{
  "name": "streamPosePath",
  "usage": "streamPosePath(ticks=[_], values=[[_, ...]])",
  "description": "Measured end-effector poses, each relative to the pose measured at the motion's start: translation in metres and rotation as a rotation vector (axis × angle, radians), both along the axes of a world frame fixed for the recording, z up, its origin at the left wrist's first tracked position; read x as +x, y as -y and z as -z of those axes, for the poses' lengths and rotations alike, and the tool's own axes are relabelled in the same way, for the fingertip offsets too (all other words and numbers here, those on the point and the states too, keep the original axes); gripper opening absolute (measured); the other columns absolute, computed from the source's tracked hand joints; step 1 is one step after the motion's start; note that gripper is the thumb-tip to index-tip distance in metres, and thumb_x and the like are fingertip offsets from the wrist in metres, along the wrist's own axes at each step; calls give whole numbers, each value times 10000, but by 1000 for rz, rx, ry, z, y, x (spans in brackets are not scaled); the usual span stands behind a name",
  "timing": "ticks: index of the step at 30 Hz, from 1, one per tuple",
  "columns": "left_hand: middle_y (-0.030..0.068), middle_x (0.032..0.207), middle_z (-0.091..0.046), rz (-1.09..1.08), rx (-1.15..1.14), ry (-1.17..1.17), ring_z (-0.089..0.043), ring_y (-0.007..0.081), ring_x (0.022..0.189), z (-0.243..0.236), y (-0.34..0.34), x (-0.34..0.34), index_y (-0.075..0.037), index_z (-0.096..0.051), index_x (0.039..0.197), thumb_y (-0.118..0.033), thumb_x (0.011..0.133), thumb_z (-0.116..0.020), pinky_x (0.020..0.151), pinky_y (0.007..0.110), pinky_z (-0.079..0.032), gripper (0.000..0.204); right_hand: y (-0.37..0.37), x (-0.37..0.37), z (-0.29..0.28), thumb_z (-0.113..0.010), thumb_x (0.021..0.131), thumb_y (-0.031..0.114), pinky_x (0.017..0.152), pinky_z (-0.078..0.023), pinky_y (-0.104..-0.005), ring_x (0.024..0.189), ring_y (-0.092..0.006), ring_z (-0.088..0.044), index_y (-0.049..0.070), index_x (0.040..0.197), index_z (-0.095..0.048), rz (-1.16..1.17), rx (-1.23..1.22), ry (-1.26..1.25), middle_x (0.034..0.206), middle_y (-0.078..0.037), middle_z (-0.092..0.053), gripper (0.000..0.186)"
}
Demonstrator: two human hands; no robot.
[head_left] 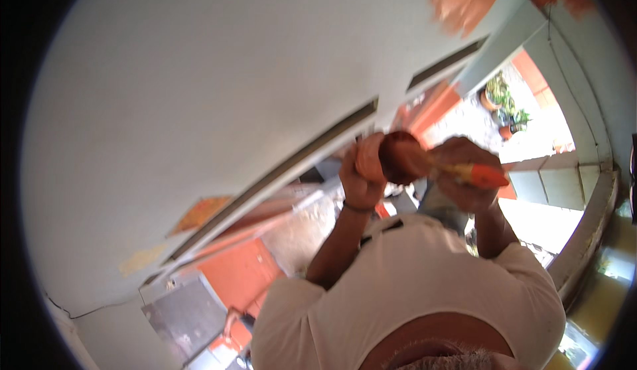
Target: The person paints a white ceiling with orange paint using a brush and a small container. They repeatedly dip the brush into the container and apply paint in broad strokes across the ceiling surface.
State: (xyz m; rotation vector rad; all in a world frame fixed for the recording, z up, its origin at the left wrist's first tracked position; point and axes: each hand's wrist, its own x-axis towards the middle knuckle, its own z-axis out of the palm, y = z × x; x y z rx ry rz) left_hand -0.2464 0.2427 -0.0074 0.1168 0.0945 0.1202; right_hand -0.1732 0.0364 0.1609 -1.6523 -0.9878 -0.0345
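My left hand is wrapped round a small cup-like container, smeared orange outside and dark reddish inside. Its mouth tilts toward my right hand. In my right hand is a paintbrush with an orange and yellow handle. The brush's bristle end points left into the container's mouth; whether it touches the inner wall, I cannot tell. Both hands are raised in front of my chest, close together. Shade and slight blur hide the separate fingers of my right hand.
A pale painted surface spreads over the upper left, with a fresh orange patch at the top. Long dark slots run along its edge. Potted plants stand beyond an opening at right. Another person's arm shows at lower left.
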Motion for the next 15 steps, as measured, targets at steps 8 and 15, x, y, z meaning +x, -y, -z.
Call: streamPosePath(ticks=[8,15], values=[[218,1465,-603,74,153,-146,-573,361,1382,-15,-9,13,43,-524,1477,-591,1055,-417,1209,521,-416,769,-19,17,10,-842,802,11,716,-603,-314,819,-193,-766,53,968,-721,11,75,10,930,-90,-753,210],[190,1468,-615,93,208,-138,-590,354,1366,-18,-11,14,-19,-550,1483,-601,1040,-447,1133,536,-494,739,-18,17,12,-870,818,23,682,-566,-292,788,-150,-732,40,962,-736,-22,83,-132,900,-74,-750,197]])
